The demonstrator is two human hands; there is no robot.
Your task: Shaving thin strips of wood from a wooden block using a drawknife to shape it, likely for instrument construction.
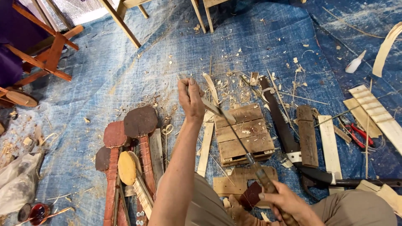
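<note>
My left hand (190, 98) is raised over the blue tarp, fingers closed around a thin light wooden strip (211, 106). My right hand (284, 203) grips the brown wooden handle of a long knife (238, 140), whose narrow blade runs up and left to meet the strip just beside my left hand. Below the blade lies a small slatted wooden block (245, 134) on the tarp. My knees in tan trousers show at the bottom edge.
A black-handled pruning saw (281, 121) and dark wooden bar (307, 136) lie right of the block. Red pliers (356, 134) and pale slats (377, 113) are further right. Several paddle-shaped dark and yellow carved pieces (125, 159) lie left. Chair legs (121, 23) stand behind; shavings litter the tarp (125, 75).
</note>
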